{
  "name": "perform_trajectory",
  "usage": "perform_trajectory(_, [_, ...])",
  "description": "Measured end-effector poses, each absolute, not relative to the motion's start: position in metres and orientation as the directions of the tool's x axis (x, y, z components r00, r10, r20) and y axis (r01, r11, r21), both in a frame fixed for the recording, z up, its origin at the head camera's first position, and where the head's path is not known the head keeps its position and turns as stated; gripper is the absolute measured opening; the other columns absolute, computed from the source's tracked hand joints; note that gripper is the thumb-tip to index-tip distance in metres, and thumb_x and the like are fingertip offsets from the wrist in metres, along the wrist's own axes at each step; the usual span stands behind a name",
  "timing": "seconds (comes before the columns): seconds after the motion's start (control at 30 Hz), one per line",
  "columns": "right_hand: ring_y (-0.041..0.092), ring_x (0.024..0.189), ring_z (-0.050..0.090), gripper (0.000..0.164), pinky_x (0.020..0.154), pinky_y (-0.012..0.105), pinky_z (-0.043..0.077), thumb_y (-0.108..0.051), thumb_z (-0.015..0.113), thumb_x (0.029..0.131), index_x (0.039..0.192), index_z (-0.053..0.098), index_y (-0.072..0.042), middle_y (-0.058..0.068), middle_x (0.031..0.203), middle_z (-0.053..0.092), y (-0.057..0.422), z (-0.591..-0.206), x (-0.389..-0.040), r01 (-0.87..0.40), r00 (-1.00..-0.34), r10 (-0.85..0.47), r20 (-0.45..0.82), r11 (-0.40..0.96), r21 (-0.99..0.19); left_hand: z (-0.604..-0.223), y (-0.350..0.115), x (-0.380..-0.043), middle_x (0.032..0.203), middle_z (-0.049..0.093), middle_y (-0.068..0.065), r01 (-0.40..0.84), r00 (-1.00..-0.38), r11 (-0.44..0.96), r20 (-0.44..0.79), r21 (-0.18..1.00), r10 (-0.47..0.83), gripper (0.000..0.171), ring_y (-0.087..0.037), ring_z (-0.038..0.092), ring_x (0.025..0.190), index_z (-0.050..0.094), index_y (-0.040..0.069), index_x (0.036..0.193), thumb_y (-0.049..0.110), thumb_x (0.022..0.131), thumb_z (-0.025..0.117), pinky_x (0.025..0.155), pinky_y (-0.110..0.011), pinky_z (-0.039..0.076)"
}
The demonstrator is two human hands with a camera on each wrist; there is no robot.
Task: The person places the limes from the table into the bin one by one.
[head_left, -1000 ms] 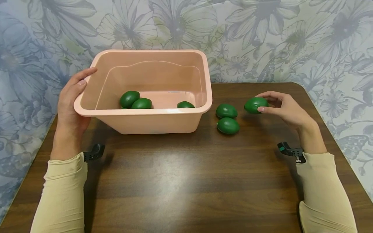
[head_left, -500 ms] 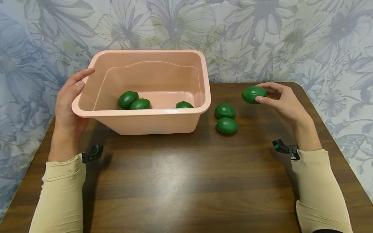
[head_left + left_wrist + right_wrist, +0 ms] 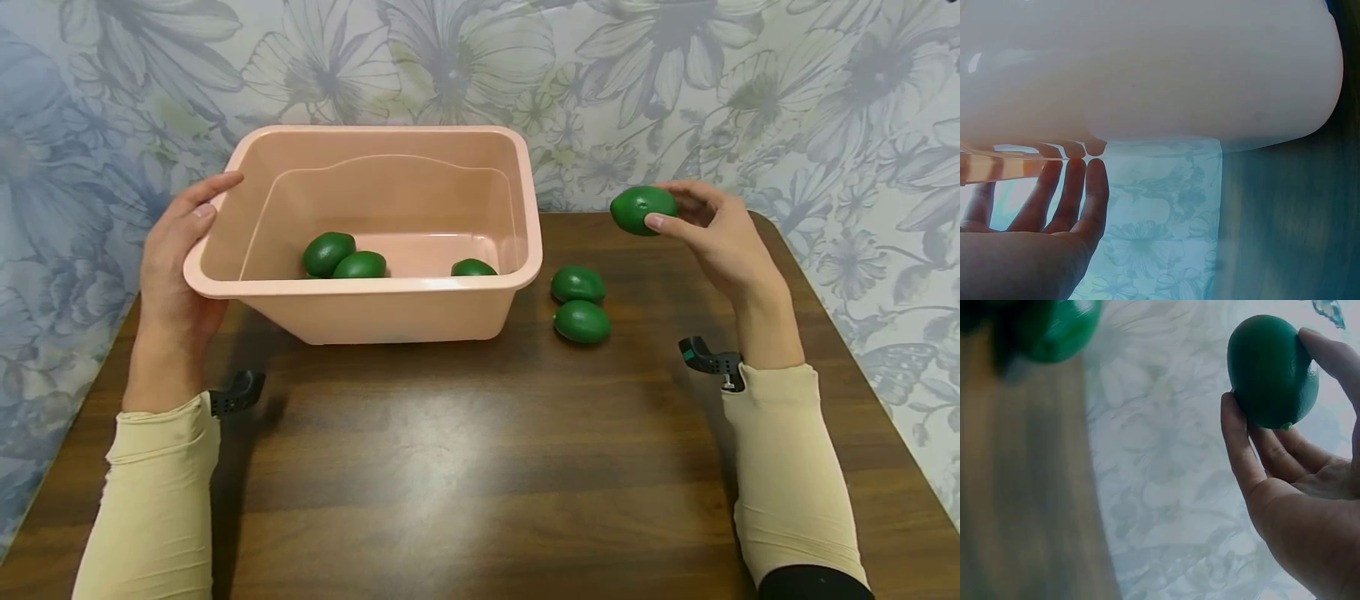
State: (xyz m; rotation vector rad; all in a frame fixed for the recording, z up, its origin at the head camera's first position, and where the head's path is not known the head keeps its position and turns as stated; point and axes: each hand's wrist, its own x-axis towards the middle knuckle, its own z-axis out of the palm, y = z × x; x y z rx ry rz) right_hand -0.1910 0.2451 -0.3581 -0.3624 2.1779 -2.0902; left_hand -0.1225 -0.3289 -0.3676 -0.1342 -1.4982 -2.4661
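In the head view, my left hand grips the left rim of a peach plastic tub, with a thumb and finger showing at the rim. The left wrist view has its fingers against the underside of the rim and the tub's outer wall. My right hand pinches a dark green lime between thumb and fingers, raised over the table's back right. The right wrist view shows this lime with its small stem end. Several limes lie inside the tub, partly hidden by its front wall.
Two more limes sit close together on the brown wooden table, just right of the tub. A wall with flowered paper rises behind the table's back edge. Black camera mounts stick out from both wrists.
My right hand has lifted the lime up and slightly left from low above the table. The left hand and tub stay nearly where they were.
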Motion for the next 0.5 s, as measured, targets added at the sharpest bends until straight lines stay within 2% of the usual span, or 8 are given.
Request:
perform_trajectory(0.23, [0.018, 0.102, 0.070, 0.041, 0.087, 0.023, 0.054, -0.002, 0.079, 0.092, 0.132, 0.068, -0.001, 0.006, 0.117, 0.077, 0.218, -0.346, -0.203, -0.165, -0.967, -0.193, 0.164, -0.016, -0.986, -0.369, -0.330, -0.123, 0.145, 0.053, -0.020, 0.258, -0.966, -0.449, 0.213, 0.856, -0.149, 0.046, -0.025, 0.063, 0.110, 0.056, -0.007, 0.144, 0.011, 0.102, 0.052, 0.084, -0.028, 0.058])
perform_trajectory(0.5, [0.021, 0.099, 0.072, 0.040, 0.088, 0.024, 0.056, -0.003, 0.082, 0.089, 0.128, 0.071, 0.001, 0.009, 0.115, 0.077, 0.186, -0.338, -0.217, -0.221, -0.958, -0.173, 0.230, -0.065, -0.973, -0.368, -0.330, -0.123, 0.148, 0.053, -0.018, 0.267, -0.962, -0.424, 0.216, 0.865, -0.165, 0.049, -0.026, 0.061, 0.114, 0.057, -0.006, 0.144, 0.014, 0.100, 0.057, 0.086, -0.029, 0.057])
